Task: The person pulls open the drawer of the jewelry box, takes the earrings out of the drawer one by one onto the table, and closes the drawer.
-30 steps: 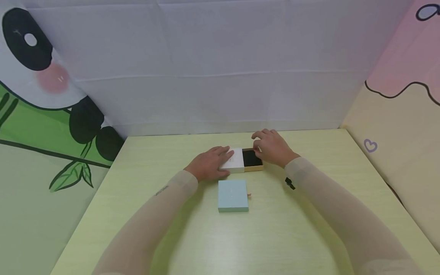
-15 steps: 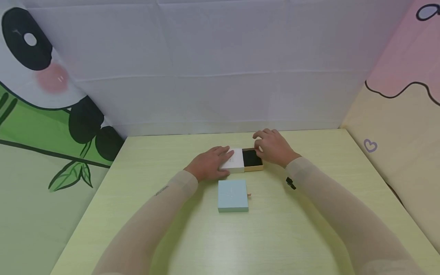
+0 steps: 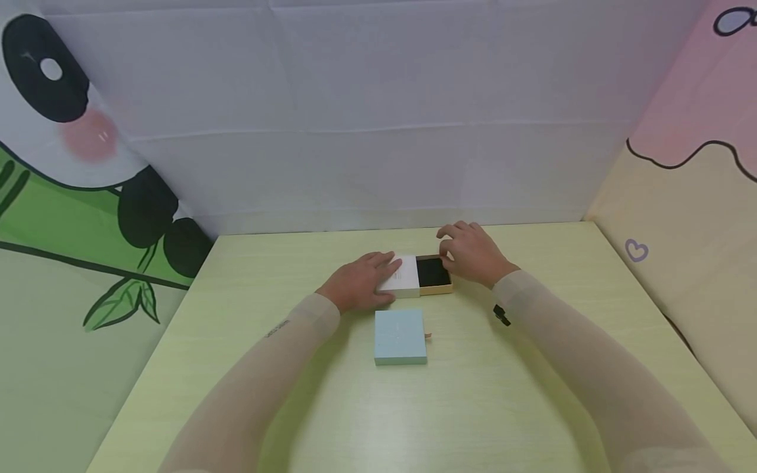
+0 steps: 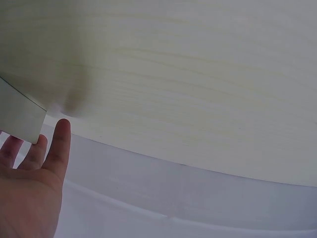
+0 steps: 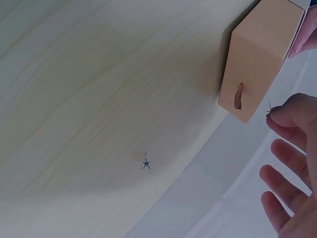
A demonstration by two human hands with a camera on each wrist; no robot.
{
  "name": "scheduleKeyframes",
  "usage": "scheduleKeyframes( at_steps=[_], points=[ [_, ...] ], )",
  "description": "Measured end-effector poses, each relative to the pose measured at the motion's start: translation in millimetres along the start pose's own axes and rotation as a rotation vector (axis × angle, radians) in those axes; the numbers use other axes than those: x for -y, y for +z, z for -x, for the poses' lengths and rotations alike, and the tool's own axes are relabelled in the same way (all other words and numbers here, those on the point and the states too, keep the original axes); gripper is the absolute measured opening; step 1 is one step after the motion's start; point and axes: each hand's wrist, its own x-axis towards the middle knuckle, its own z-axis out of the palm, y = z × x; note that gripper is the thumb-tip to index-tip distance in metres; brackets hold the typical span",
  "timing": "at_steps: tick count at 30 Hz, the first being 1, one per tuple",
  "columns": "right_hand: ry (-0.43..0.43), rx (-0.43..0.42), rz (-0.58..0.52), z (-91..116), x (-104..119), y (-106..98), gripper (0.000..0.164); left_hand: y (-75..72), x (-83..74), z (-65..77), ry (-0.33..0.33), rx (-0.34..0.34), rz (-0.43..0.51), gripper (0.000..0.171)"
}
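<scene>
My left hand (image 3: 359,282) holds the white box sleeve (image 3: 405,281), thumb at its near side and fingers over its top and far side. In the left wrist view, the fingertips (image 4: 63,126) reach the sleeve's end. A drawer with a black lining (image 3: 434,271) sticks out on the right. In the right wrist view the drawer's tan end (image 5: 255,64) carries a ribbon pull (image 5: 238,96). Beside the drawer, my right hand (image 3: 470,255) pinches a tiny earring (image 5: 269,106) with thin points, mostly hidden by thumb and forefinger. A small silver star-shaped earring (image 5: 145,163) shows over the tabletop.
A light blue box (image 3: 400,337) with a pinkish ribbon tab (image 3: 428,336) lies nearer to me on the pale wooden table (image 3: 378,414). A white cloth (image 3: 378,164) hangs behind the table, with printed walls left and right.
My right hand has moved very slightly to the right. The left hand, the white sleeve with its drawer, and the blue box stay as they were.
</scene>
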Motion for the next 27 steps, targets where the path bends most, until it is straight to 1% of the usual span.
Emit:
scheduleKeyframes(
  at_steps=[9,16,27],
  points=[
    [0.007,-0.021,-0.003,3.3,-3.8,-3.2,0.015,-3.5,-1.5,2.3,0.003,-0.006,-0.004,0.086],
    [0.005,-0.024,-0.008,4.8,-6.4,-2.9,0.015,-1.1,-0.5,0.8,-0.004,-0.001,0.005,0.087],
    [0.018,-0.021,-0.002,8.5,-12.8,-4.3,0.015,-0.1,0.1,1.6,0.007,-0.008,-0.008,0.087]
  ],
)
